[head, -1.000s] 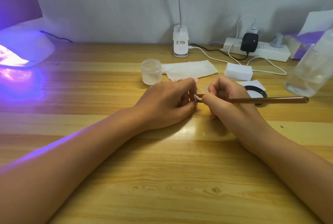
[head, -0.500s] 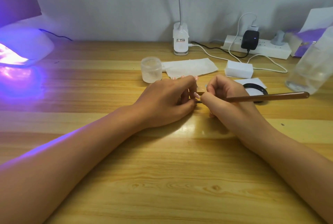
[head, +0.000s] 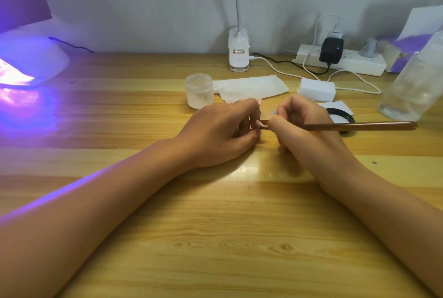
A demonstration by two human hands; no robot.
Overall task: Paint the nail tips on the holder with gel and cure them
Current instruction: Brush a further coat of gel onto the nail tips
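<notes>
Hardly anything is changing from the earlier views: the brush is lifting its long tail a touch out at three o'clock, while both hands are keeping to the same spot near the middle of the table. The left hand is curling fingers and thumb round the holder, of which only a short pale stretch is showing between the two hands. The right hand is pinching the brush close to its working end. The bristles are meeting a nail tip right at the left thumb; whether they are actually laying gel on it is hard to tell at this size. More pink tips are peeking over the left knuckles at twelve o'clock. The frosted jar is standing just beyond them at eleven o'clock, and the curing lamp is glowing violet far off at ten o'clock. Painting seems to be under way and curing is not yet begun. The risks are coming from how tightly everything is crowding together: the left thumb is sitting so near the wet tip that a small slip of the brush could be smearing gel onto skin or flooding the tip's edge. Lifting the holder carelessly toward the lamp could be brushing fresh tips against the fingers wrapped round them.
</notes>
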